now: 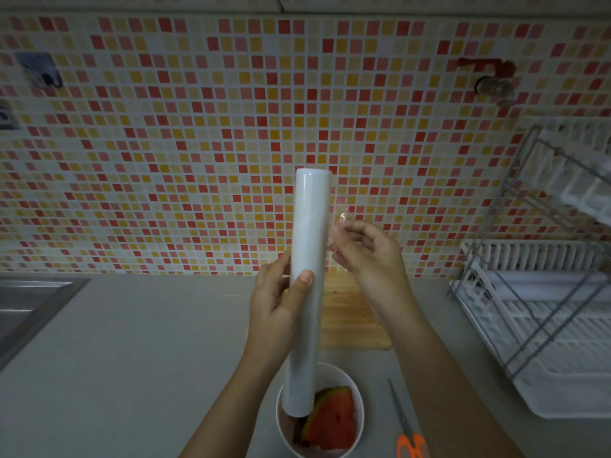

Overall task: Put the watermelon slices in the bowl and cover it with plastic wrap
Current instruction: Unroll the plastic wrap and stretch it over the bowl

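Peeling film edge off roll (309,246) with right hand (367,252), left hand (281,299) gripping roll; slices (330,421) already in bowl (358,401), covering pending.

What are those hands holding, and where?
The left hand grips the plastic wrap roll around its middle; the right hand pinches the loose film edge.

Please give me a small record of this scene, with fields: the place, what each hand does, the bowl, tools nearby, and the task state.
place: grey kitchen counter below a mosaic tile wall
left hand: grips the plastic wrap roll, held upright
right hand: pinches the loose film edge beside the roll
bowl: white, holds watermelon slices, uncovered
tools nearby: orange-handled scissors right of the bowl; wooden cutting board behind it
other: dish rack at right, sink at left
task state: slices in; wrap not yet on
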Demonstrator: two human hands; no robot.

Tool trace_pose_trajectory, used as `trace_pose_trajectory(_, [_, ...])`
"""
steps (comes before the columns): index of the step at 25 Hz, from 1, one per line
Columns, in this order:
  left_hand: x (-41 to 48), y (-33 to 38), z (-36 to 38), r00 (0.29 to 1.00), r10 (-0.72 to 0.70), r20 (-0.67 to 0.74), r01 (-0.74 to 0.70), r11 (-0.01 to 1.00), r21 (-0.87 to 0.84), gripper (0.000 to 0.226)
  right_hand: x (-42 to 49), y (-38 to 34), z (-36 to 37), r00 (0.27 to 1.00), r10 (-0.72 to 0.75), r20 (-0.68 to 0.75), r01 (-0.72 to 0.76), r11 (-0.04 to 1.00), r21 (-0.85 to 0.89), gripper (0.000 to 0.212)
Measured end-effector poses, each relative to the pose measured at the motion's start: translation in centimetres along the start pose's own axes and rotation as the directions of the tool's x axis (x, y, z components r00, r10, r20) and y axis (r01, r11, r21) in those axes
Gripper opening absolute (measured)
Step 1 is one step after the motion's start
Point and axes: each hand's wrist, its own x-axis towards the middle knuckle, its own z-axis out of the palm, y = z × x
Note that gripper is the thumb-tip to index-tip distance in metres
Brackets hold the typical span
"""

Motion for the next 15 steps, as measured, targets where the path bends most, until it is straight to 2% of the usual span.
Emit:
trace_pose_trajectory(2, [0.1, 0.2, -0.3, 1.000, -0.003, 0.005, 0.003, 1.000, -0.027, 0.047, 0.2, -0.1, 0.0, 0.999, -0.042, -0.022, 0.040, 0.997, -0.071, 0.002])
trace_pose_trajectory(4, [0.2, 0.5, -0.5, 1.000, -0.016, 0.016, 0.017, 0.997, -0.075, 0.048, 0.8, -0.2, -0.3, 0.995, -0.057, -0.080, 0.047, 0.992, -0.119, 0.005])
trace_pose_trajectory(6, [0.3, 0.7, -0.6, 0.999, -0.026, 0.044, 0.031, 0.994, -0.107, 0.038, 0.8, -0.1, -0.5, 0.989, -0.079, -0.123, 0.061, 0.987, -0.148, 0.005])
trace_pose_trajectory(8, [0.5, 1.1, -0.5, 0.998, -0.021, 0.052, 0.027, 0.993, -0.118, 0.031, -0.1, 0.5, -0.6, 0.994, -0.040, -0.101, 0.035, 0.998, -0.048, 0.022])
trace_pose_trajectory(10, [0.7, 1.2, -0.5, 0.998, -0.029, 0.049, 0.035, 0.993, -0.110, 0.039, -1.4, 1.7, -0.7, 0.999, 0.030, 0.029, -0.029, 0.999, -0.034, 0.041])
trace_pose_trajectory(11, [0.7, 1.3, -0.5, 0.998, -0.034, 0.047, 0.039, 0.993, -0.114, 0.043, -2.1, 2.3, -0.6, 0.994, 0.035, 0.107, -0.027, 0.997, -0.074, 0.037])
trace_pose_trajectory(12, [0.7, 1.4, -0.6, 0.998, -0.030, 0.046, 0.036, 0.992, -0.119, 0.044, -2.5, 2.9, -0.5, 0.988, 0.016, 0.151, -0.001, 0.995, -0.100, 0.024])
trace_pose_trajectory(13, [0.8, 1.6, -0.6, 0.999, -0.023, 0.045, 0.028, 0.993, -0.116, 0.043, -2.6, 3.2, -0.4, 0.989, 0.002, 0.149, 0.012, 0.995, -0.095, 0.010])
trace_pose_trajectory(14, [0.8, 1.6, -0.7, 0.999, -0.023, 0.048, 0.028, 0.994, -0.104, 0.043, -2.6, 3.5, -0.4, 0.993, 0.001, 0.118, 0.008, 0.997, -0.081, 0.006])
trace_pose_trajectory(15, [0.8, 1.5, -0.7, 0.998, -0.028, 0.058, 0.033, 0.995, -0.096, 0.042, -2.6, 3.7, -0.5, 0.998, -0.001, 0.069, 0.007, 0.996, -0.089, 0.012])
